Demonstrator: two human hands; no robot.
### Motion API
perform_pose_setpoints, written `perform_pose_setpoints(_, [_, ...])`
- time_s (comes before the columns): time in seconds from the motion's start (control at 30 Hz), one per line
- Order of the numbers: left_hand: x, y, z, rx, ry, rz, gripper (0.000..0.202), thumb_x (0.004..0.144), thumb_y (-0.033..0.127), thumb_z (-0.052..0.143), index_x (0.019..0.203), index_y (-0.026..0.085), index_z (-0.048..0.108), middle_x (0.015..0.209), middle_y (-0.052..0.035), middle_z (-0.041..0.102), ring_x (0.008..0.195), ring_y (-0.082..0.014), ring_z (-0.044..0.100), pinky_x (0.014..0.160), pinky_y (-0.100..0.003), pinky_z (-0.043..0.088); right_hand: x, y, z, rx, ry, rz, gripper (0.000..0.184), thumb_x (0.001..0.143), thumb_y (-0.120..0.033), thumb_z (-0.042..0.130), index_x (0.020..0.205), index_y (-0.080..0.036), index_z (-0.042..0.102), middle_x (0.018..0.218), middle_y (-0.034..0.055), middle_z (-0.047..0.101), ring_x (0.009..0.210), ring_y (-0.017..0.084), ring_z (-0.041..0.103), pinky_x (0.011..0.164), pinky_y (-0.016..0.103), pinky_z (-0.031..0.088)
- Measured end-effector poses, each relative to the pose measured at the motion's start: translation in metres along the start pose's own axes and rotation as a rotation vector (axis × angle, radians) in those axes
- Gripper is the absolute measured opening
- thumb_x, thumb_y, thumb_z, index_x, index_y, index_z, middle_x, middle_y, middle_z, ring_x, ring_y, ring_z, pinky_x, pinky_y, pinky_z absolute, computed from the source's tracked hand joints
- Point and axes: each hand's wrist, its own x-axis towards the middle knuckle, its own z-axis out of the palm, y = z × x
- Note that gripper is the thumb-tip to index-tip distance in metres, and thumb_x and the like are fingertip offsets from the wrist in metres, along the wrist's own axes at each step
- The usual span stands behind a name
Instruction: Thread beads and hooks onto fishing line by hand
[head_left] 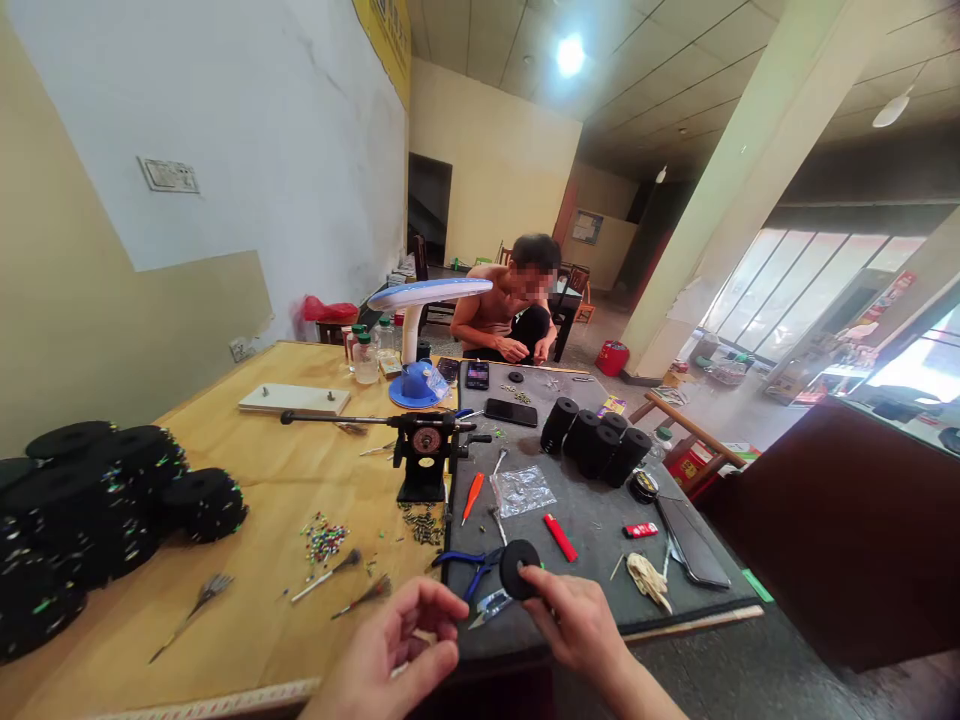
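My right hand [574, 618] pinches a round black foam disc [518, 569] with a hole in its middle, held up over the near edge of the dark mat. To the left, my left hand [409, 640] is half curled, thumb and fingers apart, with nothing visible between them. Just behind the disc lie blue-handled pliers [476, 570]. Partly under the disc is a pair of small snips [489, 606] with a pointed blade. Brushes [367, 594] and a scatter of tiny coloured beads [324, 540] lie on the wood to the left.
A black hand-cranked winder [422, 455] stands mid-table before a blue-based lamp [415, 388]. Black foam rolls stand at the right [596, 440] and pile up, bead-studded, at the left [82, 500]. A red lighter [640, 531] and phone [694, 540] lie right. Another person [506, 310] sits opposite.
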Motion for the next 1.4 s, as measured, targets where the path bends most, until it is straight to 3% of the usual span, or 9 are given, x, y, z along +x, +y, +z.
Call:
perform_pose_setpoints(0.07, [0.013,-0.010,0.007,0.080,-0.074,-0.019,0.035,0.063,0.036,0.080,0.088,0.017,0.067,0.092,-0.0084,0.068,0.086,-0.0230,0.060,0.071,-0.031,0.049,0.000,-0.013,0.009,-0.021,-0.058,-0.072,0.027,0.088,-0.021,0.049,0.114,-0.020,0.055,0.079,0.0061,0.073,0.066,0.018,0.068,0.060,0.025,0.046])
perform_pose_setpoints(0.27, [0.026,-0.048,0.010,0.057,0.078,-0.043,0.039,0.063,0.046,0.076,0.084,0.017,0.064,0.073,-0.0016,0.063,0.064,-0.0138,0.053,0.052,-0.022,0.042,-0.012,-0.042,0.036,0.075,-0.119,-0.103,0.033,0.087,-0.021,0.050,0.120,-0.022,0.050,0.081,0.0055,0.073,0.065,0.018,0.066,0.060,0.025,0.046])
perform_pose_setpoints(0.43, [0.021,-0.057,-0.002,0.100,0.133,-0.007,0.037,0.064,0.048,0.074,0.083,0.018,0.064,0.081,-0.0030,0.066,0.073,-0.0172,0.056,0.056,-0.023,0.046,-0.022,-0.052,0.059,0.504,0.000,0.384,0.018,0.086,-0.036,0.053,0.093,-0.020,0.053,0.066,0.0008,0.063,0.054,0.014,0.057,0.053,0.023,0.045])
perform_pose_setpoints(0.53, [0.015,-0.062,-0.008,0.124,0.119,-0.036,0.035,0.066,0.047,0.072,0.083,0.018,0.065,0.084,-0.0041,0.067,0.076,-0.0193,0.058,0.059,-0.025,0.048,-0.021,-0.063,0.076,0.877,-0.058,0.641,0.031,0.084,-0.049,0.054,0.087,-0.018,0.054,0.070,0.0013,0.060,0.054,0.012,0.056,0.046,0.020,0.043])
perform_pose_setpoints(0.7, [0.007,-0.064,-0.013,0.209,0.096,-0.020,0.032,0.062,0.043,0.076,0.078,0.017,0.066,0.078,-0.0033,0.067,0.080,-0.0222,0.060,0.074,-0.030,0.047,-0.022,-0.079,0.097,1.072,-0.105,0.811,0.039,0.077,-0.053,0.061,0.091,-0.016,0.057,0.067,-0.0018,0.054,0.050,0.009,0.052,0.041,0.017,0.040])
perform_pose_setpoints(0.9, [0.008,-0.058,-0.013,0.097,0.025,-0.186,0.028,0.068,0.039,0.072,0.087,0.018,0.070,0.089,-0.0044,0.071,0.095,-0.0231,0.059,0.086,-0.030,0.042,-0.031,-0.082,0.089,0.981,-0.230,0.693,0.028,0.077,-0.043,0.062,0.089,-0.017,0.059,0.064,-0.0036,0.055,0.049,0.009,0.050,0.044,0.017,0.041])
perform_pose_setpoints(1.03, [0.014,-0.061,-0.007,-0.163,0.068,-0.246,0.022,0.066,0.032,0.076,0.079,0.016,0.068,0.075,-0.0036,0.071,0.078,-0.0181,0.063,0.074,-0.026,0.046,-0.033,-0.084,0.082,0.888,-0.262,0.598,0.017,0.075,-0.031,0.062,0.087,-0.019,0.060,0.063,-0.0047,0.056,0.052,0.009,0.051,0.047,0.017,0.040])
perform_pose_setpoints(1.27, [0.016,-0.047,-0.017,-0.580,0.268,-0.265,0.010,0.078,0.004,0.062,0.081,0.013,0.065,0.064,-0.0002,0.064,0.059,-0.0113,0.062,0.065,-0.027,0.053,-0.041,-0.080,0.084,1.030,-0.249,0.905,0.027,0.072,-0.040,0.062,0.080,-0.020,0.045,0.058,-0.0075,0.052,0.038,0.006,0.045,0.036,0.015,0.034])
perform_pose_setpoints(1.4, [0.009,-0.045,-0.033,-0.555,0.275,-0.232,0.004,0.078,0.010,0.064,0.080,0.014,0.065,0.058,0.0032,0.058,0.054,-0.0093,0.058,0.061,-0.024,0.052,-0.045,-0.077,0.079,1.092,-0.214,0.980,0.032,0.071,-0.043,0.064,0.079,-0.020,0.045,0.056,-0.0088,0.050,0.037,0.004,0.042,0.035,0.013,0.031])
